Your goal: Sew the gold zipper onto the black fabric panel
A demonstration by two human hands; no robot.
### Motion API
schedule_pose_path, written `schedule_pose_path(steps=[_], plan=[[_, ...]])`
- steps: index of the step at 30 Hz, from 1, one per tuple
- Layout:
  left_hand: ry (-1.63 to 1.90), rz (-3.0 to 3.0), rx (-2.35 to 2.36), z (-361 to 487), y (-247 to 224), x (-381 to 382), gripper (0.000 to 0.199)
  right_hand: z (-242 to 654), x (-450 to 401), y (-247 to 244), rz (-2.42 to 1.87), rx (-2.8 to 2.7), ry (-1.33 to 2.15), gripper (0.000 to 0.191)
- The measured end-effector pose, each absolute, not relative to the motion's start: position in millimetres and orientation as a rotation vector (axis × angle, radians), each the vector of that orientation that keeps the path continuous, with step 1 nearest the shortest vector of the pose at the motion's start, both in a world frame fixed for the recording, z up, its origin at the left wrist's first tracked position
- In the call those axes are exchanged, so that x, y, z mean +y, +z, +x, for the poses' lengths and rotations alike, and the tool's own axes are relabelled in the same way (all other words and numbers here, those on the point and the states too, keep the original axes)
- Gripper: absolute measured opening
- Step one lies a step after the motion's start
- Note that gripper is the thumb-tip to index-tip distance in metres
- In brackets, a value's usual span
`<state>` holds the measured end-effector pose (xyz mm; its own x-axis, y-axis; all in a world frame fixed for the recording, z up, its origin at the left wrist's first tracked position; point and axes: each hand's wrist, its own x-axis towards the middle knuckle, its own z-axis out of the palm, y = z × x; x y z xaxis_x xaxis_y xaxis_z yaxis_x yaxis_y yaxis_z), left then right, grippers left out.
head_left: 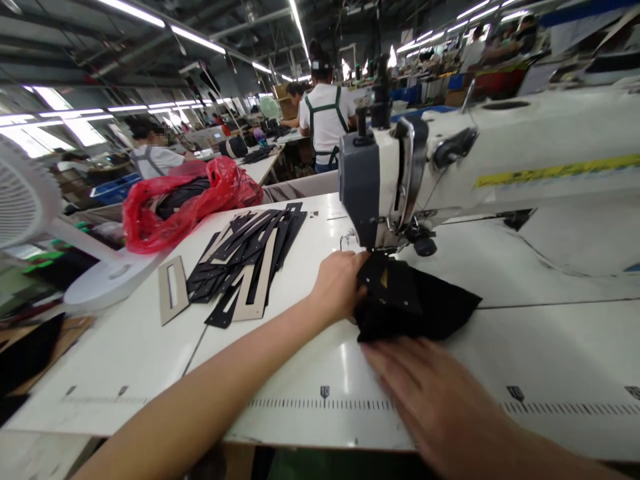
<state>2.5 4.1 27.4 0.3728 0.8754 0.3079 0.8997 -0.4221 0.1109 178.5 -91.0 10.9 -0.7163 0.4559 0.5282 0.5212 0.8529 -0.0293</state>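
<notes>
- A long factory hall with strip lights overhead fills the background; a white counter with a printed ruler scale along its near edge spans the lower frame.
- At far left stands a white fan, its base resting on the counter.
- Just right of it, in the upper left, a red plastic bag lies on the counter with dark material inside.
- In front of the bag, left of centre, a loose pile of flat black and tan cut pieces is spread out; one tan frame-shaped piece lies apart on its left.
- The left hand, at centre, is closed on the left edge of a bunched black fabric piece.
- The black fabric piece sits on the counter directly under the head of a white sewing machine, which fills the upper right.
- The right hand, lower right of centre, is blurred, spread flat with fingers apart, just below the fabric; whether it touches the fabric cannot be told.
- Behind, at top centre, a person in a white shirt with green apron straps stands facing away.
</notes>
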Motion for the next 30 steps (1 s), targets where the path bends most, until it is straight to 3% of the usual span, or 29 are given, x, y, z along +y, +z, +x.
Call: schedule_pose_path(steps=[3, 6, 13, 20, 24, 30], plan=[[-0.521, -2.481, -1.739, 8, 32, -1, 0.015, 189, -65, 23, -0.825, -2.474, -0.538, 0.027], [-0.549, -2.455, -1.785, 12, 32, -3, 0.022, 208, -35, 36, -0.822, -2.367, -0.900, 0.030], [-0.701, -2.457, -1.778, 16, 30, -5, 0.021, 224, 3, 46, -0.913, -2.171, -1.180, 0.018], [-0.602, -2.364, -1.769, 17, 28, -7, 0.027, 203, -46, 24, -1.005, -2.291, -0.726, 0.037], [-0.585, -2.361, -1.743, 16, 27, -6, 0.022, 176, -53, 8, -0.931, -2.558, -0.183, 0.027], [-0.513, -2.480, -1.557, 12, 25, -8, 0.020, 188, -7, -3, -1.065, -2.495, -0.044, 0.029]])
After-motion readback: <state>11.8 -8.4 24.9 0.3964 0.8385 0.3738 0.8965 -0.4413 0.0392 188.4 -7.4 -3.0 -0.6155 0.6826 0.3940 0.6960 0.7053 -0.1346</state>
